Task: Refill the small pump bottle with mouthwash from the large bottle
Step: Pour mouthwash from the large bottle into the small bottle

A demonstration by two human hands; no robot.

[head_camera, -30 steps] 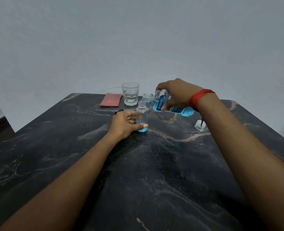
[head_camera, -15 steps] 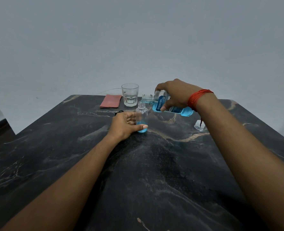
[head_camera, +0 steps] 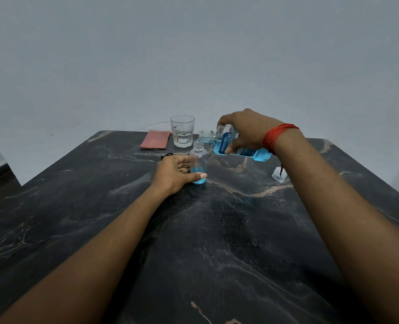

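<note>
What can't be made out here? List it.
- Head view: large bottle's label, partly covered by the right hand, print too small.
- Pouring stream into the small bottle: too thin to confirm.
- Dark object behind the left hand: mostly hidden.

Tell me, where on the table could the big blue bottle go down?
The table is bare in the wide near stretch between the two forearms, and along the left edge, left of the left hand. The far side is crowded: pink cloth, glass, small bottle, and the cap on the right.
</note>
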